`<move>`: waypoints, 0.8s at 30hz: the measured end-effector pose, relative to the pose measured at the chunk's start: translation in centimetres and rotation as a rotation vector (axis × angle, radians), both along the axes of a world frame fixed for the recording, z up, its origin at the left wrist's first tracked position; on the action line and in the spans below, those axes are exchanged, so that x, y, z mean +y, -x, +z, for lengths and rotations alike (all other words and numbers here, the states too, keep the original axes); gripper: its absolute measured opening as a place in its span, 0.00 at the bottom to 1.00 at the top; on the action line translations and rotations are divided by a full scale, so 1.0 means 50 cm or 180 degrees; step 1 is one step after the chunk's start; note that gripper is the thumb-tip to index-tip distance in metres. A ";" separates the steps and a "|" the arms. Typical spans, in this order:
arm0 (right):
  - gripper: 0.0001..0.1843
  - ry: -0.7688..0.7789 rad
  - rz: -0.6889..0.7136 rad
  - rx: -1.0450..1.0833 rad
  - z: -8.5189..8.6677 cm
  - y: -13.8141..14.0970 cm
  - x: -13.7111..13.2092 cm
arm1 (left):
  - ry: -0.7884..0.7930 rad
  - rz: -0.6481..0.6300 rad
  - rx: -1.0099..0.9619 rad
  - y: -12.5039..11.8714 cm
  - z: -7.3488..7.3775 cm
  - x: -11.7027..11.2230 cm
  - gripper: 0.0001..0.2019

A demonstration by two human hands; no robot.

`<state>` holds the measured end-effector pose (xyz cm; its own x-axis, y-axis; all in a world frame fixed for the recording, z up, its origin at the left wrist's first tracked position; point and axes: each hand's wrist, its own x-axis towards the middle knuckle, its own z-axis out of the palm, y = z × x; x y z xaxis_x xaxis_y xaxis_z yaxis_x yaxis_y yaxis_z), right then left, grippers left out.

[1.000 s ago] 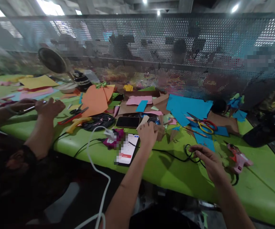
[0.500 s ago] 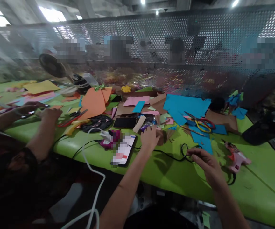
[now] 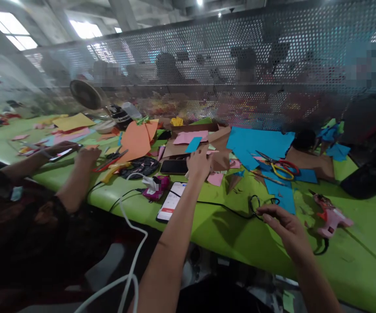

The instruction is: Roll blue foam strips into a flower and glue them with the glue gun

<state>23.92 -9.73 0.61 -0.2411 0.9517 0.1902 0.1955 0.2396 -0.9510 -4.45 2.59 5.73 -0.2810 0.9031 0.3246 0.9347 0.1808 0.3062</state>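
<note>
My left hand (image 3: 198, 163) reaches forward over the green table (image 3: 227, 230) and closes on a piece of brown paper (image 3: 221, 160) beside a pink scrap (image 3: 215, 178). A dark phone (image 3: 171, 166) lies just left of that hand, and a lit phone (image 3: 170, 208) sits nearer me. My right hand (image 3: 282, 224) hovers low near the table's front, its fingers drawn together at a loop of black cable (image 3: 256, 202). To its right lies a pink glue gun (image 3: 333, 216).
Blue paper sheets (image 3: 260, 145) with yellow-and-red scissors (image 3: 281, 167) lie at the back right, orange paper (image 3: 135, 139) at the back left. A white cable (image 3: 132, 243) hangs off the front edge. A co-worker's hand (image 3: 86, 154) works at the left. A perforated screen (image 3: 240, 65) closes the far side.
My left hand has moved away from me, carrying the brown paper up toward the paper pile. The right hand has stayed by the cable loop. The view has shifted slightly.
</note>
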 end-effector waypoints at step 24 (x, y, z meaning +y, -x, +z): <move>0.12 -0.0693 -0.0399 -0.0300 0.126 0.074 0.088 | -0.1155 -0.1710 -0.1008 -0.087 -0.051 -0.096 0.12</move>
<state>20.21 -5.34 6.89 -0.1502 0.9143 0.3761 0.3218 0.4049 -0.8559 -0.08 -2.22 3.19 0.0415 0.7937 0.6069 0.7223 -0.4435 0.5307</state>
